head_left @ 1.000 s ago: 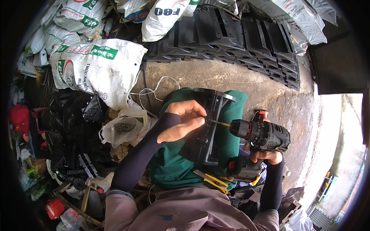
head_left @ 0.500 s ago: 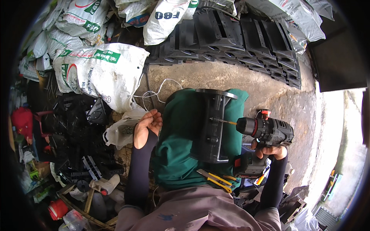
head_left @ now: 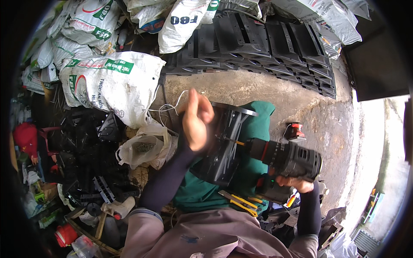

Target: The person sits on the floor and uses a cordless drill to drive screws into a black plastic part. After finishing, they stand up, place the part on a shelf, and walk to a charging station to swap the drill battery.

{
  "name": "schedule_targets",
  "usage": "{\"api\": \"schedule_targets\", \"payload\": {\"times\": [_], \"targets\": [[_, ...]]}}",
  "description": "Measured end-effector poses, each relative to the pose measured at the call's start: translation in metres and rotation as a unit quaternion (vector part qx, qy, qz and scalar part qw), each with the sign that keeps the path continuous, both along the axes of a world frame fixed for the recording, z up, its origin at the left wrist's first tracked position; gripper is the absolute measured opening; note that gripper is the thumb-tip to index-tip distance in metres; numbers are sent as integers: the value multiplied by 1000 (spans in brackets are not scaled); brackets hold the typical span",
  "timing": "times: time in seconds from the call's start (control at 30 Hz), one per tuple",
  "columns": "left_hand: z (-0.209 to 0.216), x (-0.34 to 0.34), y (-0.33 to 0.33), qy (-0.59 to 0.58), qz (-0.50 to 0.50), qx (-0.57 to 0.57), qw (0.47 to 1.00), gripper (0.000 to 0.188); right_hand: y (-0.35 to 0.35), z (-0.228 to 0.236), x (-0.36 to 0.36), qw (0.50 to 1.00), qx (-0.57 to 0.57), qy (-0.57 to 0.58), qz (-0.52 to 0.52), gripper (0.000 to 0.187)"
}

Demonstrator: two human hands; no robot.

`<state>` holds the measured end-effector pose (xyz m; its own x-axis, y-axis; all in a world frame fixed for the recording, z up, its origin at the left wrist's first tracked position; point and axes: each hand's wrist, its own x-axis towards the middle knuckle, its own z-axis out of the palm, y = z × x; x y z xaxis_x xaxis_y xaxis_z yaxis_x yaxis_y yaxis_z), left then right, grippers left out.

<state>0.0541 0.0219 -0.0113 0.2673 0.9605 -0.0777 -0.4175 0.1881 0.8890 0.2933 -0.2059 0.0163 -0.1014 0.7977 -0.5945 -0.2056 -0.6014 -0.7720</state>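
Two hands are in view, one on either side of a black moulded part (head_left: 226,150), which rests on green cloth (head_left: 258,129) over the person's lap. The part lies tilted: its long axis runs away from the body, the far end leaning to the right and bearing a curved flange. The right hand (head_left: 297,182) is wrapped round the handle of a power drill (head_left: 286,159); this grip is closed, with the drill as its load. The drill lies roughly across the part's long axis, coming from the right, and its bit (head_left: 235,142) points left over the part's face. From the right grip, therefore, the part lies to the left and slightly farther from the body, with the drill spanning the gap. The left hand (head_left: 198,122) is the nearer of the two, at the part's left side toward the far end, one digit raised and the others bent. Owing to blur, I cannot tell how far the left grip is open, whether it has hold of anything small, or whether it and the bit tip touch the part. Also noted: a yellow cutter knife (head_left: 243,203) on the lap, near the part's near end, and an open white bag (head_left: 129,152) of small pieces beyond the left forearm.
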Motion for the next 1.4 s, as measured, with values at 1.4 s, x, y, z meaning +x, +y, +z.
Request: {"api": "schedule_targets", "payload": {"times": [1.4], "targets": [[-21,-40,17,-42,-194,-243,949,24,60,14,20,992,56,17,-114,48]]}}
